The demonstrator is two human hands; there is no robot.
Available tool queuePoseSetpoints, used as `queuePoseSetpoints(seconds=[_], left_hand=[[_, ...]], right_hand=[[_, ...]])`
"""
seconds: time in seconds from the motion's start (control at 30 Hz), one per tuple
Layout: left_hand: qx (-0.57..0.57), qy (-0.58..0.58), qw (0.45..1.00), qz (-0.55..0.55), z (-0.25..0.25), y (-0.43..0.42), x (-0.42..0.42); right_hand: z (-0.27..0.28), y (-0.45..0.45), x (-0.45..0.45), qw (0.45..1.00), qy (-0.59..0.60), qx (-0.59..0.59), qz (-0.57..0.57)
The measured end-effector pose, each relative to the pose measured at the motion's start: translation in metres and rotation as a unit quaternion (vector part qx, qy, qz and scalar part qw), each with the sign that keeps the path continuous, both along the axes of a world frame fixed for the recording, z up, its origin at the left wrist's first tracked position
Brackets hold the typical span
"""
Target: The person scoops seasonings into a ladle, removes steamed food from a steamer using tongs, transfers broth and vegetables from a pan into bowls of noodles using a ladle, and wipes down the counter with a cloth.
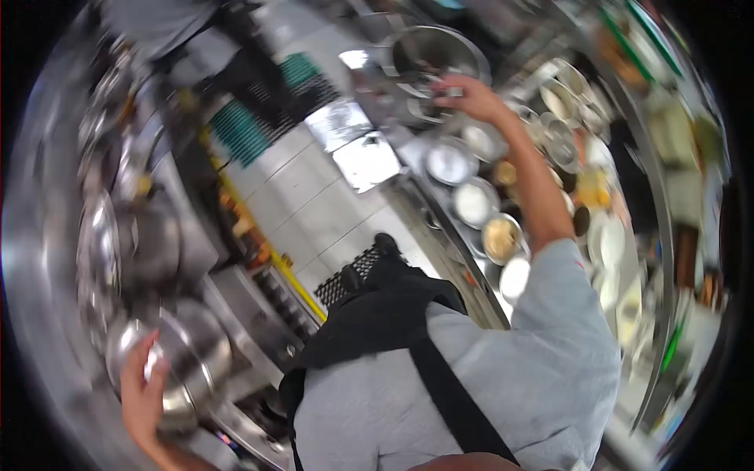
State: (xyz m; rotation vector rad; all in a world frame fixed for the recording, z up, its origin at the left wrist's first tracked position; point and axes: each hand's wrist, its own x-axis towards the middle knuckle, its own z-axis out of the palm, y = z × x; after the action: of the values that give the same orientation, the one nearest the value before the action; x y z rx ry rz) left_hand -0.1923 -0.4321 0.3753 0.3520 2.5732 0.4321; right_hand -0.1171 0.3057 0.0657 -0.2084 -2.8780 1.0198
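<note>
My right hand (473, 100) is stretched forward at the near rim of a large steel pot (479, 59). Its fingers are closed around something metallic that motion blur keeps me from naming. Down at the lower left, my left hand (145, 385) is open, thumb and fingers apart. It lies in front of a shiny round steel pot (206, 334); whether it touches the metal I cannot tell.
Several bowls, including one of white contents (473, 202) and one of tan food (500, 238), crowd the right counter. Foil-like silver sheets (367, 161) stand out beside the tiled floor (302, 188). A person (184, 39) is at the upper left. A yellow rail (267, 239) edges the left cooking line.
</note>
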Motion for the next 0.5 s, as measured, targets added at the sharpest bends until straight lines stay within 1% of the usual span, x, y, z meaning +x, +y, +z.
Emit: queuePoseSetpoints(seconds=[0.03,0.07,0.1,0.13,0.17,0.2,0.27,0.3,0.37,0.4,0.43,0.47,0.5], left_hand=[[0.0,0.024,1.0,-0.014,0.003,0.003,0.008],[-0.024,0.029,0.999,-0.011,0.008,0.004,0.017],[-0.022,0.016,1.0,0.011,0.016,0.016,0.026],[-0.034,0.03,0.999,0.002,0.019,0.01,0.036],[0.005,-0.011,1.0,0.013,0.028,0.02,0.04],[0.051,-0.004,0.999,0.002,0.023,0.012,0.047],[0.067,-0.038,0.997,0.0,0.021,0.014,0.06],[0.068,-0.026,0.997,-0.017,0.015,0.015,0.062],[0.097,0.018,0.992,-0.08,-0.006,0.031,0.06],[0.122,0.052,0.984,-0.119,-0.019,0.042,0.054],[0.18,0.105,0.969,-0.135,-0.035,0.058,0.049],[0.237,0.158,0.946,-0.153,-0.052,0.077,0.045],[0.303,0.235,0.908,-0.168,-0.065,0.09,0.041]], right_hand=[[0.015,-0.003,-0.002,0.996,-0.03,-0.087,-0.018],[0.039,-0.008,-0.006,0.991,-0.082,-0.053,-0.097],[0.064,-0.012,-0.009,0.988,-0.073,-0.033,-0.131],[0.056,0.029,-0.012,0.994,-0.044,-0.054,-0.083],[0.064,0.072,-0.007,0.99,-0.042,0.129,0.028],[0.073,0.115,-0.003,0.943,0.001,0.308,0.122],[0.148,0.122,0.002,0.981,0.039,0.186,0.043],[0.185,0.124,0.003,0.99,0.066,0.122,0.006],[0.23,0.071,-0.002,0.979,0.184,0.078,-0.039],[0.264,0.039,-0.009,0.953,0.296,-0.063,0.001],[0.301,-0.001,-0.014,0.895,0.395,-0.201,0.042],[0.333,-0.054,-0.014,0.808,0.48,-0.332,0.082],[0.356,-0.164,-0.02,0.744,0.536,-0.395,0.054]])
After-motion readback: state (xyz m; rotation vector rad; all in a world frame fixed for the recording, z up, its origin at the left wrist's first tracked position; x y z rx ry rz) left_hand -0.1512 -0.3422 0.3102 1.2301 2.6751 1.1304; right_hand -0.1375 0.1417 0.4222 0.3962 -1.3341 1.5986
